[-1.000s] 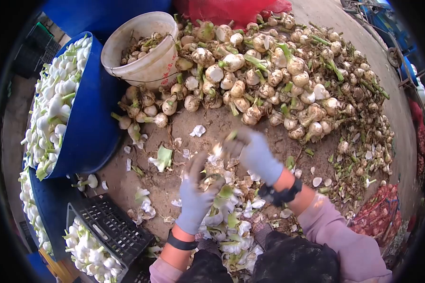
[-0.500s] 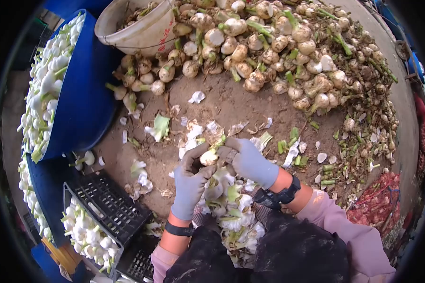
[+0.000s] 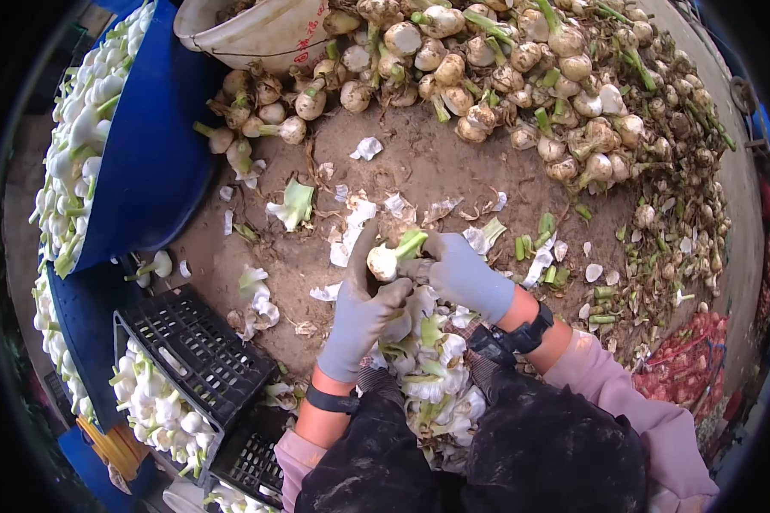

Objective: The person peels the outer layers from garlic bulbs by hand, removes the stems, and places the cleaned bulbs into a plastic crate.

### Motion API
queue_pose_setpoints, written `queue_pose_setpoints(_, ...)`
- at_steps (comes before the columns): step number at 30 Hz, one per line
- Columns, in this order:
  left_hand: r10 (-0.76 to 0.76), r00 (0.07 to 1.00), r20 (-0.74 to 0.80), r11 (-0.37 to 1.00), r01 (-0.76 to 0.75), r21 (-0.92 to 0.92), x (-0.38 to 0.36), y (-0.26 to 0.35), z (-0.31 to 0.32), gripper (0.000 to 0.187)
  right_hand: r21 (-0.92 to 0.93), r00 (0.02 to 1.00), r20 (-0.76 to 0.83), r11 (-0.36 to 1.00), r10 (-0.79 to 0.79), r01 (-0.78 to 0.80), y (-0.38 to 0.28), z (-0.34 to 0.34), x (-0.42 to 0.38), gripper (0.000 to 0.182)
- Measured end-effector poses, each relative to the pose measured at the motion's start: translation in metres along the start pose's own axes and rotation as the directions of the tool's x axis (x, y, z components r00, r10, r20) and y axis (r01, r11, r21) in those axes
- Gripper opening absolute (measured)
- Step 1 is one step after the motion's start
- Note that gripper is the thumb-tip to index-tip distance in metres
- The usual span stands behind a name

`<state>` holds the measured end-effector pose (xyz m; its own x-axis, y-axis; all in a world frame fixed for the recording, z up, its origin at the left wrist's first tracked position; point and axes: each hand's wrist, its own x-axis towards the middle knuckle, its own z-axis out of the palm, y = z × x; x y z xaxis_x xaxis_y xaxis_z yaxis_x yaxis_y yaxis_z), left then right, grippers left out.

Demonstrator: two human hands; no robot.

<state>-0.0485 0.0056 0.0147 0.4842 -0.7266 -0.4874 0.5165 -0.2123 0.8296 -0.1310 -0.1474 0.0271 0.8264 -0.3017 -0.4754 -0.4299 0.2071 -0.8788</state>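
Note:
A garlic bulb (image 3: 383, 263) with a short green stem is held between my two gloved hands, above the dirt floor. My left hand (image 3: 364, 299) has its thumb and fingers around the bulb's left and lower side. On the stem side, my right hand (image 3: 458, 269) has its fingers closed at the bulb and stem. Both gloves are grey with dirt-darkened fingertips. Under the hands, a pile of white peels and leaf pieces (image 3: 436, 368) lies between my legs.
A heap of unpeeled garlic (image 3: 530, 77) spans the far side and right. A white bucket (image 3: 257, 36) stands at the back. Cleaned garlic fills a blue tub (image 3: 150, 162) and a black crate (image 3: 201, 350) at left. A red net bag (image 3: 684, 363) lies at right.
The bulb's stem now points up and right, showing more plainly. My left hand's fingers have spread somewhat around the bulb. The whole view has shifted slightly.

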Motion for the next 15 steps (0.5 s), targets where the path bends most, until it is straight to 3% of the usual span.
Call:
queue_pose_setpoints(2, 0.021, 0.999, -0.048, 0.999, -0.024, -0.046, 0.0, -0.001, 0.001, 0.069, -0.175, 0.985, 0.036, 0.972, 0.168, -0.159, -0.004, 0.002, 0.003, 0.02)
queue_pose_setpoints(4, -0.032, 0.999, -0.032, 0.992, 0.028, -0.12, 0.0, 0.001, -0.008, 0.061, -0.163, 0.994, 0.002, 0.98, 0.113, -0.111, 0.006, 0.006, 0.003, 0.017)
queue_pose_setpoints(6, -0.13, 0.991, 0.017, 0.956, 0.129, -0.263, -0.001, 0.004, -0.02, 0.048, -0.022, 0.977, 0.071, 0.98, 0.2, -0.198, 0.014, 0.007, 0.0, 0.016)
queue_pose_setpoints(7, -0.01, 0.996, -0.083, 1.0, 0.01, -0.008, 0.006, 0.002, -0.02, 0.041, 0.065, 0.963, 0.156, 0.97, 0.221, -0.234, 0.021, 0.011, -0.001, 0.017)
queue_pose_setpoints(8, -0.009, 0.996, -0.084, 1.0, 0.009, -0.008, 0.007, 0.004, -0.021, 0.041, 0.065, 0.963, 0.157, 0.97, 0.221, -0.233, 0.026, 0.009, -0.002, 0.017)
queue_pose_setpoints(10, 0.006, 0.988, -0.153, 0.985, 0.021, 0.171, 0.006, 0.012, -0.016, 0.041, -0.032, 0.996, 0.026, 0.995, 0.09, -0.09, 0.03, 0.005, -0.003, 0.026)
queue_pose_setpoints(11, 0.211, 0.938, -0.276, 0.933, -0.109, 0.343, 0.009, 0.006, -0.013, 0.043, -0.151, 1.0, 0.004, 0.989, -0.001, 0.001, 0.032, 0.004, -0.001, 0.022)
queue_pose_setpoints(14, 0.135, 0.981, -0.139, 0.973, -0.105, 0.203, 0.004, 0.017, 0.0, 0.041, -0.205, 0.998, 0.055, 0.979, 0.022, -0.01, 0.022, 0.0, -0.007, 0.018)
queue_pose_setpoints(15, 0.239, 0.97, -0.038, 0.875, -0.199, 0.442, 0.007, 0.008, -0.009, 0.033, -0.206, 0.998, 0.056, 0.979, 0.018, -0.006, 0.022, 0.001, -0.007, 0.018)
